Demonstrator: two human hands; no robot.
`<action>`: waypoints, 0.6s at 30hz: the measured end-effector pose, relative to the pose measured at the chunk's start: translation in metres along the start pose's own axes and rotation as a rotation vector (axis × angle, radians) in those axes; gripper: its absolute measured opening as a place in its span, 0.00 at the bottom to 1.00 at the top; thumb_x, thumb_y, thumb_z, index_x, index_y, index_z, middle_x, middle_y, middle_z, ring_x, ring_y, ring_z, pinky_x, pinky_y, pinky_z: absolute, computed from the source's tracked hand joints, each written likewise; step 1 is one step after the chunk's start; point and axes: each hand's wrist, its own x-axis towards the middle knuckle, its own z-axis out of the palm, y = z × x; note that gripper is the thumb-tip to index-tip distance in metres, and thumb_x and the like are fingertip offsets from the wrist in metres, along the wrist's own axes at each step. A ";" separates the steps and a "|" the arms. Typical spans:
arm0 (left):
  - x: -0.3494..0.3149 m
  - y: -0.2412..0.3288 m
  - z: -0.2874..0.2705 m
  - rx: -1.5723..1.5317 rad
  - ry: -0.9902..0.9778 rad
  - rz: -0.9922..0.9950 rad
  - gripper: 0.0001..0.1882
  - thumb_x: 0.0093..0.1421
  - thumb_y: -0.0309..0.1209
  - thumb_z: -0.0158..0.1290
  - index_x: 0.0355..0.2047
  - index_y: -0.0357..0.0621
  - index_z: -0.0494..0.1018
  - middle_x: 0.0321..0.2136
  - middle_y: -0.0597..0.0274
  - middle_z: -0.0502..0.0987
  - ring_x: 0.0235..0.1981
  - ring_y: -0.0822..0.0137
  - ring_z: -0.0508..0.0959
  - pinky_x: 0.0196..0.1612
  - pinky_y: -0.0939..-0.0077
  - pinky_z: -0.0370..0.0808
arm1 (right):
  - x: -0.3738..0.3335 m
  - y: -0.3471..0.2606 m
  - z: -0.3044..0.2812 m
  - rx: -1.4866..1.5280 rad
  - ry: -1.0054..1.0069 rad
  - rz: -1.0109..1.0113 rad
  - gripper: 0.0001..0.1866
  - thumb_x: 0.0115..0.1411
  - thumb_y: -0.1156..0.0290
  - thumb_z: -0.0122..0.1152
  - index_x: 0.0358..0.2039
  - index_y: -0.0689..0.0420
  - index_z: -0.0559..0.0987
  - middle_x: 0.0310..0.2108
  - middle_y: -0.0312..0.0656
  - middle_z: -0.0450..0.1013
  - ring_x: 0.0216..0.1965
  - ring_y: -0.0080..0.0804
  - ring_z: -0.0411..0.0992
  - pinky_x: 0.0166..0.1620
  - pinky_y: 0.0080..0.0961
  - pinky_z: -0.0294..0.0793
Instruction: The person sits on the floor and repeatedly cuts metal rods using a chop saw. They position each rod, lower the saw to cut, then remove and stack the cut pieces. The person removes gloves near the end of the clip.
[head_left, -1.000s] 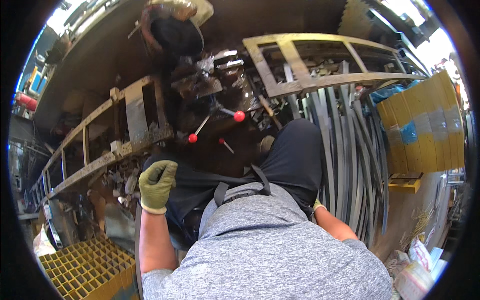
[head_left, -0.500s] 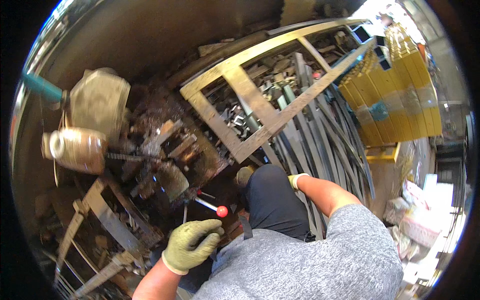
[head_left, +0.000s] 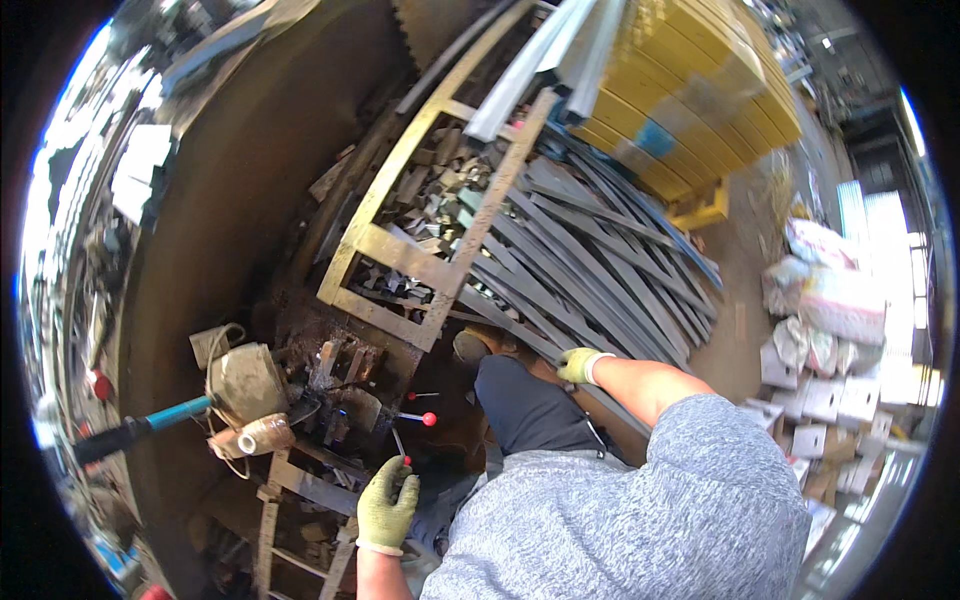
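My left hand (head_left: 387, 510), in a yellow-green work glove, is raised beside the red-knobbed levers of a grimy machine. Its thumb and fingers stand apart, with nothing visible between them. The nearest red ball knob (head_left: 429, 419) sits on a thin metal lever just beyond the fingertips. My right hand (head_left: 578, 366), gloved the same way, is low beside my right knee. Its fingers curl over a long grey metal bar (head_left: 622, 412) at the near side of a pile of bars (head_left: 590, 270); the fingertips are partly hidden.
A rusty metal frame (head_left: 365, 240) stands ahead over small metal offcuts (head_left: 440, 200). The machine head with a teal handle (head_left: 178, 412) is at left. Pale square tubes (head_left: 530, 65) jut over the frame. Stacked yellow beams (head_left: 690, 90) and white sacks (head_left: 835, 300) are at right.
My view has swung, so the frame and bars appear turned. My right hand, partly hidden behind my knee before, now shows on a bar. My left hand's fingers have straightened upward.
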 end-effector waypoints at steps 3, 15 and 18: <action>-0.032 0.061 -0.004 0.082 -0.086 -0.040 0.26 0.76 0.25 0.70 0.72 0.33 0.80 0.55 0.54 0.92 0.55 0.66 0.91 0.62 0.67 0.87 | -0.094 0.054 0.019 0.158 -0.025 0.060 0.31 0.68 0.47 0.70 0.67 0.44 0.92 0.67 0.49 0.88 0.70 0.50 0.85 0.73 0.44 0.80; -0.014 0.151 -0.019 0.341 -0.328 0.313 0.29 0.76 0.30 0.71 0.74 0.34 0.79 0.62 0.47 0.91 0.63 0.59 0.89 0.70 0.63 0.82 | -0.296 0.203 0.098 0.820 0.576 0.396 0.22 0.73 0.57 0.69 0.62 0.52 0.92 0.64 0.53 0.88 0.67 0.56 0.84 0.71 0.46 0.82; -0.012 0.165 -0.031 0.328 -0.416 0.356 0.30 0.77 0.28 0.70 0.76 0.35 0.78 0.62 0.48 0.91 0.63 0.61 0.89 0.69 0.64 0.83 | -0.344 0.171 0.163 0.788 0.591 0.411 0.21 0.75 0.60 0.65 0.61 0.53 0.93 0.66 0.52 0.88 0.66 0.57 0.85 0.70 0.48 0.83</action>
